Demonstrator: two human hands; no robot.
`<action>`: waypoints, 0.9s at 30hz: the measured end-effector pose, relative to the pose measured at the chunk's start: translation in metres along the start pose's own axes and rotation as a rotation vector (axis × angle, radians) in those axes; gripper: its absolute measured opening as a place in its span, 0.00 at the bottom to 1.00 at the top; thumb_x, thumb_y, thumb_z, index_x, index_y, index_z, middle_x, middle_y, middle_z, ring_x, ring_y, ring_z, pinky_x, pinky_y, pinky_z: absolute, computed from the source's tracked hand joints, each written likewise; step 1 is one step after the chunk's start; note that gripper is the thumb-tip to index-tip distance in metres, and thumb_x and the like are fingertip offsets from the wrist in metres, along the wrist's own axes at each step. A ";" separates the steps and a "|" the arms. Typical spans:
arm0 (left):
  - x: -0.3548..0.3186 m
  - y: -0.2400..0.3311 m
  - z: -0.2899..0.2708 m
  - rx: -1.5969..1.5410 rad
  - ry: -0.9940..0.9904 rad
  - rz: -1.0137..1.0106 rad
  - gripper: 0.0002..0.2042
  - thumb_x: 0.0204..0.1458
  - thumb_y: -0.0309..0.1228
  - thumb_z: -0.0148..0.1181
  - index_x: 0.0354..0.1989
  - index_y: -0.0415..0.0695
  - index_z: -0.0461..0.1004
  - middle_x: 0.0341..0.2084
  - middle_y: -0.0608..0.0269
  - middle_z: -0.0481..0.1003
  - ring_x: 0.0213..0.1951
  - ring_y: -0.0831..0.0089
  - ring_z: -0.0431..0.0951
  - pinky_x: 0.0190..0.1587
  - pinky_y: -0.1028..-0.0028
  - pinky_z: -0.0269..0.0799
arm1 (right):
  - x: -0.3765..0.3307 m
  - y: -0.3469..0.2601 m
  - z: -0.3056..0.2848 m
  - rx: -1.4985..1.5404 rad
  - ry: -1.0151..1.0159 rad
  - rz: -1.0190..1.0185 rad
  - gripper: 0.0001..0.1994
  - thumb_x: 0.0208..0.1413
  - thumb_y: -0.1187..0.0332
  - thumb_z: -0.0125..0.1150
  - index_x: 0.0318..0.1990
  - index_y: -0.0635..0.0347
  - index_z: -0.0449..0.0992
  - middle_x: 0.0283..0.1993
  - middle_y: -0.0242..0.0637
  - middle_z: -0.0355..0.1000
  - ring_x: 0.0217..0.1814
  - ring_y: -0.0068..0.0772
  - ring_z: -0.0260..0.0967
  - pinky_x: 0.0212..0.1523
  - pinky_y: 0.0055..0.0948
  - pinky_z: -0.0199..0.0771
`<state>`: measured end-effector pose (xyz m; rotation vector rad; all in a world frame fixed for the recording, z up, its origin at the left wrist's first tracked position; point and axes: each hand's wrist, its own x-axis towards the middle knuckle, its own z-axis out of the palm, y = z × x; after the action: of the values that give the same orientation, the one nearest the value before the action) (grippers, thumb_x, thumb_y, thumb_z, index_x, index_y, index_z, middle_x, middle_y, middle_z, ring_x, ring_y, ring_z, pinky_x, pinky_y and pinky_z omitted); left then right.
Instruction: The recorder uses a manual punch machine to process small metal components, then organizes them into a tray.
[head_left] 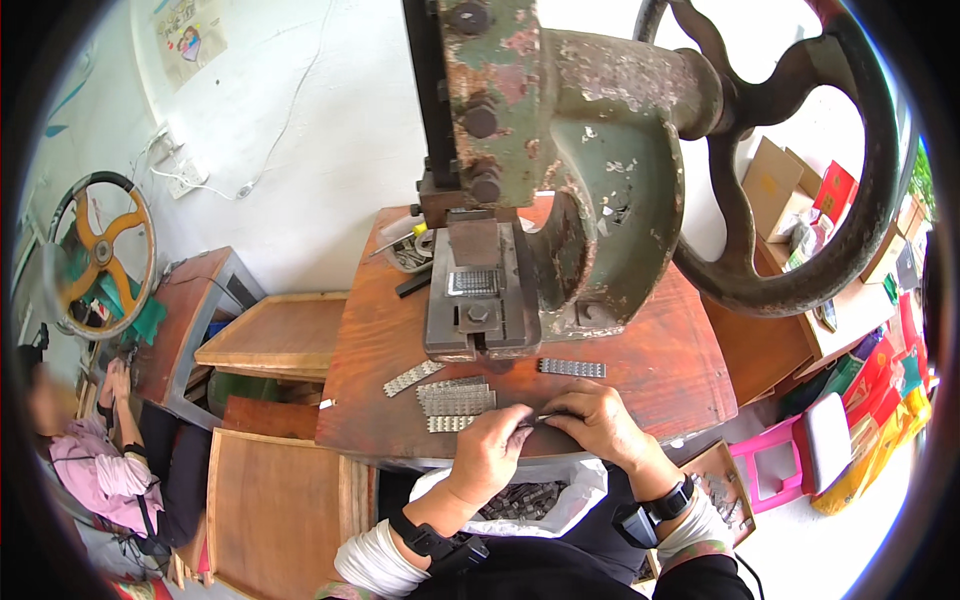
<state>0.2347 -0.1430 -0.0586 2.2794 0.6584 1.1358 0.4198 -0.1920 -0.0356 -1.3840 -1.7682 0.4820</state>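
Note:
My left hand (488,458) and my right hand (603,425) meet at the table's front edge, fingertips pinched close together. Whatever they pinch is mostly hidden; only a small dark sliver shows between them. Just beyond, several perforated metal strips (455,402) lie partly stacked near my left hand. A single strip (413,378) sits slantwise to their left, and a darker studded strip (572,368) lies beyond my right hand. Below my hands, an open white bag (585,492) holds many small dark metal pieces (525,502). A gridded metal plate (474,283) rests on the press bed.
A worn green hand press (615,190) with a large handwheel (735,110) stands on the wooden table (375,340). Behind its bed is a tub of metal bits (408,252). Wooden trays (275,500) lean at left, near a seated co-worker (110,460). A pink stool (775,465) stands right.

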 end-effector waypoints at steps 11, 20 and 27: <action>0.003 0.001 0.007 0.120 0.016 0.010 0.20 0.41 0.18 0.64 0.45 0.39 0.69 0.26 0.56 0.76 0.29 0.59 0.76 0.33 0.66 0.72 | -0.002 0.010 0.005 -0.165 0.063 -0.212 0.07 0.41 0.72 0.64 0.31 0.56 0.77 0.32 0.35 0.72 0.37 0.41 0.70 0.41 0.36 0.70; 0.005 0.002 0.009 0.101 0.006 -0.003 0.20 0.41 0.19 0.64 0.45 0.38 0.70 0.27 0.56 0.76 0.30 0.58 0.76 0.34 0.66 0.72 | -0.005 0.013 0.009 -0.181 0.104 -0.242 0.08 0.40 0.72 0.66 0.31 0.55 0.77 0.32 0.33 0.71 0.35 0.38 0.69 0.37 0.34 0.69; 0.004 -0.001 0.009 0.116 0.022 0.041 0.20 0.40 0.19 0.64 0.46 0.37 0.70 0.27 0.56 0.76 0.29 0.59 0.76 0.33 0.66 0.71 | -0.006 0.013 0.009 -0.143 0.109 -0.230 0.07 0.40 0.72 0.66 0.31 0.55 0.78 0.32 0.33 0.72 0.36 0.38 0.70 0.37 0.34 0.69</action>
<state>0.2440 -0.1424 -0.0616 2.3905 0.7060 1.1717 0.4213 -0.1915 -0.0526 -1.2563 -1.8721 0.1568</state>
